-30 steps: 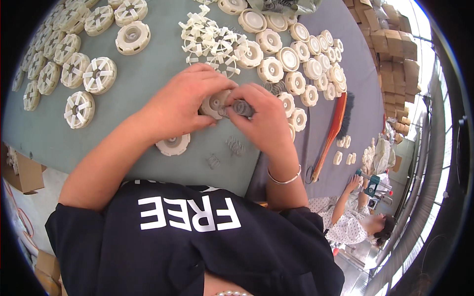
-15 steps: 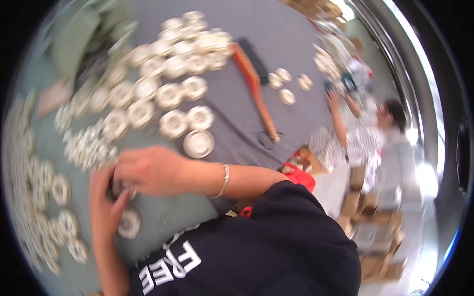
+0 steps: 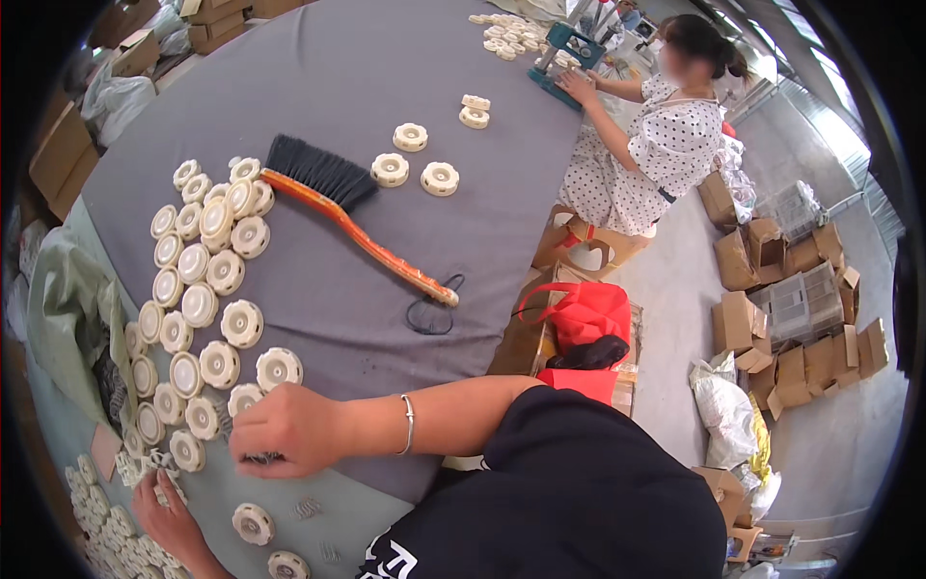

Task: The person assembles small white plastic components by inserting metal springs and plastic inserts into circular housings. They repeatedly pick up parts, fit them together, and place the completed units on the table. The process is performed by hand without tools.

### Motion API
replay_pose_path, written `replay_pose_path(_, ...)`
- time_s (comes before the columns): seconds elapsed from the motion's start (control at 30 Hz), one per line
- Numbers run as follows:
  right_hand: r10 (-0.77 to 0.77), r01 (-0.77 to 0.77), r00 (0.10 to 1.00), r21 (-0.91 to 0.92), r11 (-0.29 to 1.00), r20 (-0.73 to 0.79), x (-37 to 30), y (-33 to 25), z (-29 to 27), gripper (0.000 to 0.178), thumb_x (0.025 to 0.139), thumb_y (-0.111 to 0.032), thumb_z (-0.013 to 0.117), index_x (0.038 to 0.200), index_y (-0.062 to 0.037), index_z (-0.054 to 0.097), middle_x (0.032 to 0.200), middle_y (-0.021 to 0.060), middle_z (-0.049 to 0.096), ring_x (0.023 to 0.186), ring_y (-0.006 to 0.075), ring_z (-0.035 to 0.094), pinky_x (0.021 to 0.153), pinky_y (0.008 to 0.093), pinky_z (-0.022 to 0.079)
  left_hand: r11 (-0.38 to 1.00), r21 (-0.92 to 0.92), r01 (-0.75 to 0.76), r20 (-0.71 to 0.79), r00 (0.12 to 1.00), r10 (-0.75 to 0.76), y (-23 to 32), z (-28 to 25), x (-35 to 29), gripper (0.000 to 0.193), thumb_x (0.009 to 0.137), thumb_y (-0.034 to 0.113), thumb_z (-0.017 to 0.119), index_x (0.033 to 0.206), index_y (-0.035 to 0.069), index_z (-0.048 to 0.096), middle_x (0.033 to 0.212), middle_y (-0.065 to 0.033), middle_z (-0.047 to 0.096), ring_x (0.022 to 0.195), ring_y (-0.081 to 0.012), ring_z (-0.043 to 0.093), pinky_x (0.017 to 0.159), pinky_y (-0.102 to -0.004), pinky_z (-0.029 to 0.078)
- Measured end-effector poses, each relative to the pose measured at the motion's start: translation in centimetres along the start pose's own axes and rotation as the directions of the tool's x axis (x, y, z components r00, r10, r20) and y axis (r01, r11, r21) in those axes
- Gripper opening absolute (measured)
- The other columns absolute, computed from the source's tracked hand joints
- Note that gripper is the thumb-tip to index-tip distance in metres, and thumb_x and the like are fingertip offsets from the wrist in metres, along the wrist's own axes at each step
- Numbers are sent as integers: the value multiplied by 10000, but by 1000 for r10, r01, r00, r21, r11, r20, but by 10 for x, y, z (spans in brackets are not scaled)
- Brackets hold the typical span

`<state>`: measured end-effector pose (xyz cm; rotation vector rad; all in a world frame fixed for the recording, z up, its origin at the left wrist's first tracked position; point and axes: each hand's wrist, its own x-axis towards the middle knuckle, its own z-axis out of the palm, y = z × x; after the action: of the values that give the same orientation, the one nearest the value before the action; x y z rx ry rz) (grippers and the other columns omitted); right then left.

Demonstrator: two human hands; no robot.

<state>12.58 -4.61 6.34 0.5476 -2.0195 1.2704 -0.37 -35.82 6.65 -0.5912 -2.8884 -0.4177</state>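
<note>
On my feed the two hands are apart. R hand [image 3: 285, 431] is curled in, fingers clamped on a grey coil spring [image 3: 261, 457] that pokes out below. L hand [image 3: 166, 511] is lower left, fingertips up at the white clip pcs [image 3: 157, 460]; can't tell if it's gripping one, too small & partly hidden.

Nr the hands, on the green cover [image 3: 371, 494], I've got two cream caps, one cap [image 3: 253, 524] just above the other [image 3: 288, 565], w/ loose springs [image 3: 307, 508] beside them. More pale wheels [image 3: 111, 531] sit bottom L.

Past R hand, a big grp of cream discs [image 3: 200, 304] runs up the grey cloth [image 3: 289, 87], some stacked. Top end touches the brush [image 3: 352, 227], orange handle, blk bristles; a few discs lie beyond it.

L edge: green sheeting [image 3: 72, 314]. Silver bracelet [image 3: 408, 425] on R wrist.

Far R: co-worker [image 3: 666, 145] in dotted dress, hand at a green press [image 3: 576, 41]. Red bag [image 3: 593, 317] btwn us, cardboard boxes [image 3: 805, 372] on the floor.
</note>
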Motion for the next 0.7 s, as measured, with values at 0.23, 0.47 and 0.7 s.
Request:
replay_pose_path(0.23,103,-99,994,-120,988,24,6,18,-14,189,902,-195,784,884,-103,620,808,54,610,682,282,659,581,421,504,950,276,-143,63,989,131,48,37,31,534,1086,382,626,1449,-9,601,1479,-213,617,1372,-425,549,1150,-509,419)
replay_pose_path(0.47,301,-281,936,-124,952,185,-3,19,-9,237,890,-178,758,1061,-88,620,934,95,623,832,333,674,697,463,533,986,109,-122,66,991,115,39,53,21,581,1104,396,592,1529,3,542,1562,-249,530,1449,-446,488,1198,-512,384)
replay_pose_path(0.7,354,-372,920,91,924,167,-10,32,-2,442,887,-90,692,1296,-2,548,1053,200,621,978,385,675,831,473,545,987,60,-147,121,983,139,64,40,1,530,1111,361,591,1526,33,561,1575,-241,517,1468,-454,464,1201,-524,381)
